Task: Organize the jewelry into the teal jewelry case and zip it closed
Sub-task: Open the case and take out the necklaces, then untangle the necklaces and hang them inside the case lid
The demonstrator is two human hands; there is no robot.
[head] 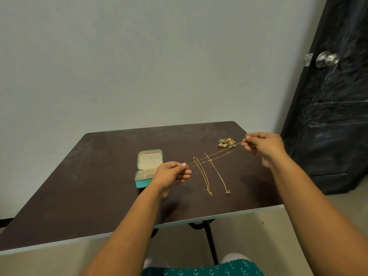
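A thin gold chain hangs taut above the table, pinched at its ends by the left hand and right hand; the open teal jewelry case sits just behind the left pinch, two necklaces below

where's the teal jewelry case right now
In the head view the teal jewelry case sits open on the table, left of centre, just behind the left hand and left of the two chains lying flat.

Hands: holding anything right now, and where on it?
Yes. One gold chain, stretched taut above the table: left hand pinches one end, right hand pinches the other, by its pendant.
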